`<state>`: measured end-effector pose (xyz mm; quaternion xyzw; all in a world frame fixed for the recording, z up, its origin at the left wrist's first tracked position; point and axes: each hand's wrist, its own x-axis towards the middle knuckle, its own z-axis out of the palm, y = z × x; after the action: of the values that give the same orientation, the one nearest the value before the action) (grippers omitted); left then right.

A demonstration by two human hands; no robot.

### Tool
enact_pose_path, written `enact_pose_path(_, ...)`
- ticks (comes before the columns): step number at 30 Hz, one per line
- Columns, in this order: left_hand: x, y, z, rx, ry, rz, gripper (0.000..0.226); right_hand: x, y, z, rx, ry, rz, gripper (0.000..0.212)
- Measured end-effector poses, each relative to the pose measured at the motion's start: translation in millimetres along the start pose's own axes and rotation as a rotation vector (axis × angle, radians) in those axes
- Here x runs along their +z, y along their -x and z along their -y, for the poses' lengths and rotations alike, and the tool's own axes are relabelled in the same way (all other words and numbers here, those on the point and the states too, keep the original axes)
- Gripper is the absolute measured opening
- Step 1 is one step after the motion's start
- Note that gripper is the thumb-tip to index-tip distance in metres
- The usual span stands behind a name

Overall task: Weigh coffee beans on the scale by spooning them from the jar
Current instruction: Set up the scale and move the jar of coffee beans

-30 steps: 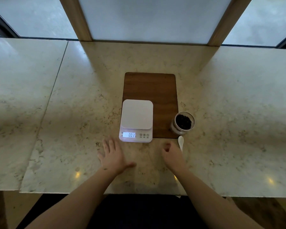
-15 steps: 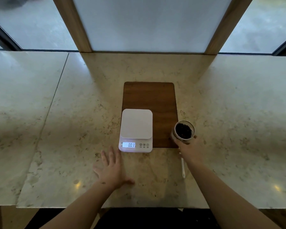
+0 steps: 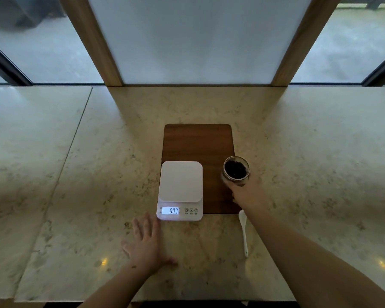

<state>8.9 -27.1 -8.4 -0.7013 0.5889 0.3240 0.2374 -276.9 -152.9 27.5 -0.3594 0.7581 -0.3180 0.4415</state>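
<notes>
Looks like we're at the very start: right hand [image 3: 246,193] wrapped around the open jar [image 3: 236,171] of beans beside the scale [image 3: 180,190], left hand [image 3: 146,243] spread flat on the desk [image 3: 76,196], so next up is probably grabbing that white spoon [image 3: 243,232] lying just below the jar.

Counter [image 3: 298,138]: we note beige marble — one seam at left.
Windows [image 3: 198,41]: frosted, wood-framed, daylit.
</notes>
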Motion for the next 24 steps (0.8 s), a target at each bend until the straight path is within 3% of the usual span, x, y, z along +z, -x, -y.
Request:
enact_pose_path(4, 1.8, -1.3, 1.5, -0.006, 0.015, -0.015, 0.165, -1.5, 10.6, -11.9, 0.081, -0.026, -0.024, 0.087)
enact_pose_path(6, 0.9, -2.7, 1.5, 0.0, 0.023, -0.011, 0.165, -0.1, 29.5, -29.8, 0.127, 0.123, -0.025, 0.077)
enact_pose_path(9, -1.1, -2.5, 0.2, 0.005, 0.042, -0.004, 0.164, 21.2, 61.4, -49.4, 0.071, 0.341, 0.171, 0.06)
enact_pose_path(13, 0.2, -1.3, 1.0, 0.001, 0.035, -0.025, 0.163, 62.0, 83.9, -43.8, 0.038, 0.304, 0.383, 0.046)
enact_pose_path(17, 2.7, -2.4, 3.8, 0.01, 0.022, -0.029, 0.16, 71.4, 89.6, -39.9, 0.011, 0.265, 0.314, 0.031)
enact_pose_path(24, 5.9, -1.7, 6.2, 0.045, 0.026, -0.04, 0.151, 61.0, 87.4, -43.6, 0.01, 0.259, 0.273, 0.045)
